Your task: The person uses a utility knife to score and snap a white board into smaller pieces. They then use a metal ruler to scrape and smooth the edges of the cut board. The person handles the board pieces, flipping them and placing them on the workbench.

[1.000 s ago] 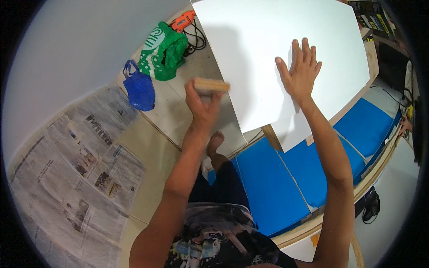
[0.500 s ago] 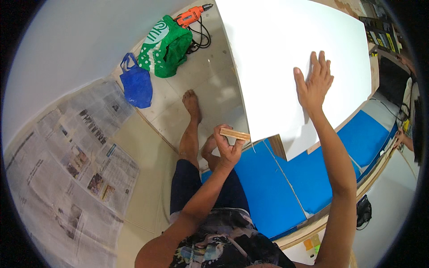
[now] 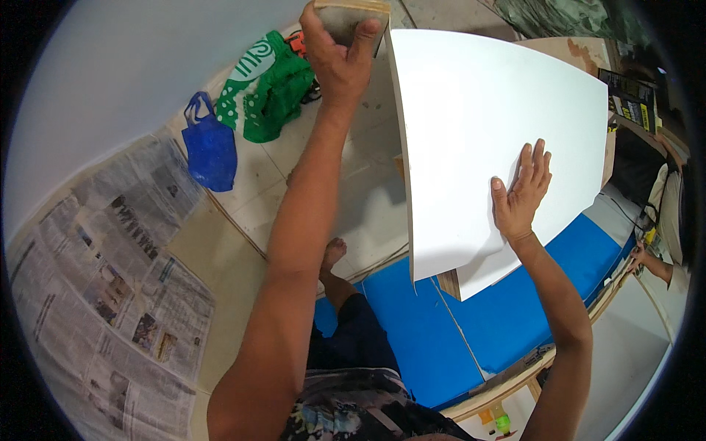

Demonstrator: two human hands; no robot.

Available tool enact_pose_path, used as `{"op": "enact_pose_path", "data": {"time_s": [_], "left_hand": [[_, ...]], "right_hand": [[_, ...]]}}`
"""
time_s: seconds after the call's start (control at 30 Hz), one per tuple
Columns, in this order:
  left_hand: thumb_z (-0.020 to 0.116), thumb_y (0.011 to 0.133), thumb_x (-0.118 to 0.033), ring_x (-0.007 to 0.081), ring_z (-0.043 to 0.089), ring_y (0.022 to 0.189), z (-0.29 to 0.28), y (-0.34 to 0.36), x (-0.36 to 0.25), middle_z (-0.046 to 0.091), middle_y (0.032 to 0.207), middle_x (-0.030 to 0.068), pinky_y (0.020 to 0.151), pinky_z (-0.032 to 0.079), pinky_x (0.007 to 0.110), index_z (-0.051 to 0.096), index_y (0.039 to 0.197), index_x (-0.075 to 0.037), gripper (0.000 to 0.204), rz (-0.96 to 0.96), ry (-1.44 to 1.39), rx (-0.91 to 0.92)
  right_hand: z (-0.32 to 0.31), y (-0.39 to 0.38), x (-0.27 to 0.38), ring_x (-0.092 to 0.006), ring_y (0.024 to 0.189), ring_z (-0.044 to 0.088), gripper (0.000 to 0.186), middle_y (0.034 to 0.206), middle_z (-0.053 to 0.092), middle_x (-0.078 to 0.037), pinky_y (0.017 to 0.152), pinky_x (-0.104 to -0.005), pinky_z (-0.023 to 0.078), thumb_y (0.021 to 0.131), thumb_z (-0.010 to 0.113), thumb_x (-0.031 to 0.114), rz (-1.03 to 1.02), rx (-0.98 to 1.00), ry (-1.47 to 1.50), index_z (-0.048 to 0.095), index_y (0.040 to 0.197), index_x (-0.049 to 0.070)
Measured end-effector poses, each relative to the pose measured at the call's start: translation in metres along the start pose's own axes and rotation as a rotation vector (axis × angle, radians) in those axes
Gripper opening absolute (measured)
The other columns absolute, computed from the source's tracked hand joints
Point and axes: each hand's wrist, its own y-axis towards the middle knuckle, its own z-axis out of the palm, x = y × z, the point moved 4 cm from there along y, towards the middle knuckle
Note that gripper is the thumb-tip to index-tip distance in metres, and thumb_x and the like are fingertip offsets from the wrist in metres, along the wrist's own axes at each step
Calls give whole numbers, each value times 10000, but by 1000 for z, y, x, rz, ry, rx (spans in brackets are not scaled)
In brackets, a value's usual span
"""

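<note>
See a broad white panel (image 3: 463,110) lying flat, pale along its left edge. At its far left corner, find a grey-faced block (image 3: 343,26) with wooden edges, held just beside or touching it.

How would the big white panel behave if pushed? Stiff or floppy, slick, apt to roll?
Likely stiff: the white panel shows no visible sag where the spread right hand rests on it. Possibly a bit slick, as its face looks smooth. Unlikely to roll: it's broad and flat.
</note>
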Motion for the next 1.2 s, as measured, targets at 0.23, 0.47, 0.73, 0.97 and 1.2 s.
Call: {"op": "enact_pose_path", "data": {"time_s": [0.23, 0.47, 0.73, 0.97, 1.2], "left_hand": [[773, 808, -518, 243, 530, 1047, -19, -43, -16, 507, 1157, 156, 928, 446, 388, 353, 1335, 35, 871, -36, 164, 58], [807, 787, -464, 268, 514, 996, -50, -203, -62, 474, 1104, 148, 855, 453, 386, 397, 1283, 5, 796, -235, 132, 81], [837, 726, -477, 217, 510, 874, -80, -357, -130, 481, 959, 107, 780, 451, 384, 433, 1229, -31, 785, -238, 198, 541], [812, 801, -337, 214, 496, 876, -83, -332, -125, 464, 1019, 127, 814, 443, 389, 408, 1259, -18, 690, -469, 42, 80], [837, 777, -368, 260, 517, 1009, -39, -175, -61, 461, 1093, 134, 869, 450, 407, 390, 1265, -12, 751, -285, 129, 46]], "right_hand": [[-2, -6, 1, -454, 1480, 52, 861, 1604, 135, -228, 1127, -681, 49, 911, 523, 598, 22, 4, 14, 237, 1550, 97], [0, -6, 2, -482, 1457, 113, 810, 1575, 193, -264, 1128, -651, 83, 924, 547, 545, 27, -52, 26, 297, 1516, 51], [0, -4, 2, -482, 1444, 152, 784, 1549, 252, -279, 1151, -570, 118, 923, 564, 531, 45, -100, 38, 355, 1482, 23], [-2, -2, 5, -482, 1443, 151, 799, 1551, 247, -280, 1139, -598, 120, 921, 555, 547, 45, -85, 39, 355, 1484, 16], [-4, -7, 2, -487, 1456, 112, 844, 1578, 192, -263, 1125, -651, 94, 911, 550, 564, 5, -34, 25, 300, 1515, 30]]}}
